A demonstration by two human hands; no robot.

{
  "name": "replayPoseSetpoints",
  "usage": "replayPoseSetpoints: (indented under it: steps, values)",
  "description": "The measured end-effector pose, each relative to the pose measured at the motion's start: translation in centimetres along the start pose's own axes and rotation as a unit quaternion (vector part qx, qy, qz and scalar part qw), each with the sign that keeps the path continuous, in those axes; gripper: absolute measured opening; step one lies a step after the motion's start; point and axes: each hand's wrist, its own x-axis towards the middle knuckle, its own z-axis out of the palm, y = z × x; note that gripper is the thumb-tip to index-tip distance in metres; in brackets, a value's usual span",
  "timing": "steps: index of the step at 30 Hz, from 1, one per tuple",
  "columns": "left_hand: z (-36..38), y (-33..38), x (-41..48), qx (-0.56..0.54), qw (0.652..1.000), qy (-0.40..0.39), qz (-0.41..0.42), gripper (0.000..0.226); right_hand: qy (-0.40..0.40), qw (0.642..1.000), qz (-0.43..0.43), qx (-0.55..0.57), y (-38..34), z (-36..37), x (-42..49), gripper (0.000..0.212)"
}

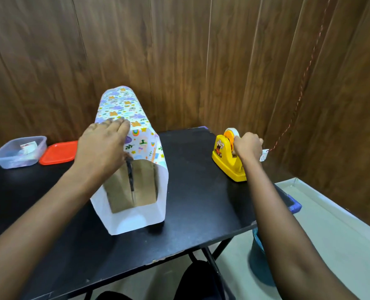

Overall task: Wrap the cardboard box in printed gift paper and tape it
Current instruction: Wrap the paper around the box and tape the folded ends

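At centre frame, on the black table (pixel 201 180), the cardboard box (pixel 145 185) sits inside a loose sleeve of printed gift paper (pixel 123 105), its brown near end exposed. The left hand (pixel 103 146) lies flat on the paper's top with fingers straight, pressing down. At right of frame, the right hand (pixel 248 146) grasps the yellow tape dispenser (pixel 225 161) at its roll, fingers curled.

2 bare forearms, bare left hand (pixel 103 146), bare right hand (pixel 248 146), dark trousers (pixel 198 280)
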Motion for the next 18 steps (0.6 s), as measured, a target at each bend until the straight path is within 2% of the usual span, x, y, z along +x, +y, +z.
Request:
replayPoseSetpoints:
  steps: [2,3,4,6,7,11,18]
  values:
    - [-0.1,0.0,-0.1,-0.004,1.0,0.002,0.001,0.085,0.018,0.999,0.007,-0.045,-0.7,-0.9,0.9,0.04]
    - [-0.2,-0.1,-0.1,-0.004,1.0,0.004,0.003,0.086,-0.008,0.998,0.025,-0.059,-0.7,-1.5,1.3,0.042]
    - [-0.2,0.0,-0.1,-0.004,1.0,0.0,0.002,0.087,-0.07,0.995,0.056,-0.054,-0.4,-1.9,1.7,0.046]
    - [-0.1,0.0,-0.1,-0.007,1.0,-0.004,-0.001,0.088,-0.239,0.964,0.118,0.02,1.4,-2.0,1.6,0.061]
    - [0.0,0.0,-0.1,-0.009,1.0,-0.001,-0.002,0.088,-0.267,0.954,0.127,0.055,2.4,-1.6,1.1,0.067]
    - [0.0,-0.1,-0.1,-0.006,1.0,0.002,-0.003,0.083,-0.142,0.984,0.088,0.055,4.0,0.4,-1.1,0.057]
    - [-0.1,0.0,-0.2,-0.003,1.0,0.003,-0.009,0.081,-0.111,0.989,0.072,0.066,1.9,2.0,-4.7,0.048]
